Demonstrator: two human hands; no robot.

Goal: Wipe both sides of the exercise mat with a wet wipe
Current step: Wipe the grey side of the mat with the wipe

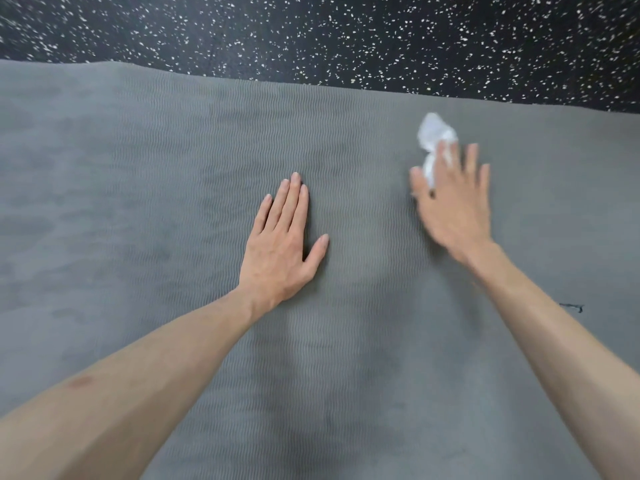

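The exercise mat (173,168) lies flat on the speckled floor (346,29), its far edge running across the view from left to right. The left hand (280,244) rests palm-down on the mat near the middle of the visible area, fingers straight and together, holding nothing; it appears to steady the mat. The right hand (453,206) lies to the right of it and nearer the far edge. The wet wipe (434,140) is bunched under the right hand's fingers and projects beyond the fingertips toward the far edge. The right hand is motion-blurred, so whether the fingers pinch the wipe or only press it flat cannot be determined with certainty; they look mostly extended.

Darker, damp-looking patches show toward the left and near edges. The area toward the right edge looks drier, and the right hand is the nearer one to it. The underside is not visible.
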